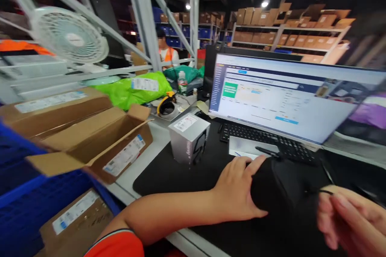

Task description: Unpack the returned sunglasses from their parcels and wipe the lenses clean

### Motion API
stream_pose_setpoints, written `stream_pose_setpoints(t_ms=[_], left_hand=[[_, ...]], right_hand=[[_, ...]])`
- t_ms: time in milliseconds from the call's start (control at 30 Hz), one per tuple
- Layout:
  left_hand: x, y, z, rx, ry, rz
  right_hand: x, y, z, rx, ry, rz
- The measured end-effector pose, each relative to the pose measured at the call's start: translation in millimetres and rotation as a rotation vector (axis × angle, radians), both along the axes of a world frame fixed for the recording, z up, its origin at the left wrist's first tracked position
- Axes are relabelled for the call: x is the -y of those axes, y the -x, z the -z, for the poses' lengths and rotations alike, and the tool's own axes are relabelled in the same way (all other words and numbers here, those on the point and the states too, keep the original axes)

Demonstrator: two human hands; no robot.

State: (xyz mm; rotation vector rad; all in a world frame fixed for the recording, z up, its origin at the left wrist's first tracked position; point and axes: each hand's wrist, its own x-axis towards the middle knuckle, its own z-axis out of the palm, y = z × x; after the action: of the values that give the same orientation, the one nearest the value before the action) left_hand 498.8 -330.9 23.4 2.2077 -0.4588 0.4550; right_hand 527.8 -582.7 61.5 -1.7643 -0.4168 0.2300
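My left hand [238, 188] rests against a black soft object [280, 192] on the black desk mat [169, 176], fingers curved round its left side. My right hand [350, 217] is at the lower right, blurred, with its fingers pinched near a thin black cord [316, 191] coming off that object. A keyboard [265, 138] lies just beyond, under a lit monitor [286, 96]. A small grey box [189, 136] stands left of the keyboard.
Open cardboard boxes [90, 144] and a blue crate [27, 204] crowd the left. A green parcel [132, 90], tape dispenser [167, 106] and white fan [70, 36] sit behind. A person in an orange vest [165, 52] works further back. Shelves of cartons [289, 28] line the rear.
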Motion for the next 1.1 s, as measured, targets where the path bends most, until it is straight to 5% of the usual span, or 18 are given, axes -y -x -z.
stream_pose_setpoints(t_ms=[133, 267, 367, 467, 567, 667, 867, 1100], left_hand=[[7, 3, 14.7, 0.139, -0.275, 0.116], [4, 1, 19.9, 0.106, -0.26, 0.166], [2, 0, 19.5, -0.084, -0.043, 0.069], [0, 1, 21.7, -0.29, 0.358, -0.145], [0, 7, 30.7, -0.399, 0.799, -0.254], [3, 20, 45.7, -0.358, 1.074, -0.281], [25, 53, 68.6, -0.502, 1.308, -0.155], [42, 60, 76.1, -0.714, 1.369, -0.116]], right_hand=[[-14, -2, -25.9, -0.128, -0.114, 0.038], [-27, -23, -27.8, -0.249, -0.171, 0.002], [-32, -24, -23.3, -0.162, -0.278, -0.013], [-38, -7, -18.1, -0.086, -0.28, -0.139], [-47, 12, -4.5, 0.07, -0.068, -0.317], [-55, 13, 16.3, 0.42, 0.163, -0.286], [-63, -18, 50.4, 0.559, 0.373, -0.086], [-63, -16, 62.4, 0.735, 0.534, -0.159]])
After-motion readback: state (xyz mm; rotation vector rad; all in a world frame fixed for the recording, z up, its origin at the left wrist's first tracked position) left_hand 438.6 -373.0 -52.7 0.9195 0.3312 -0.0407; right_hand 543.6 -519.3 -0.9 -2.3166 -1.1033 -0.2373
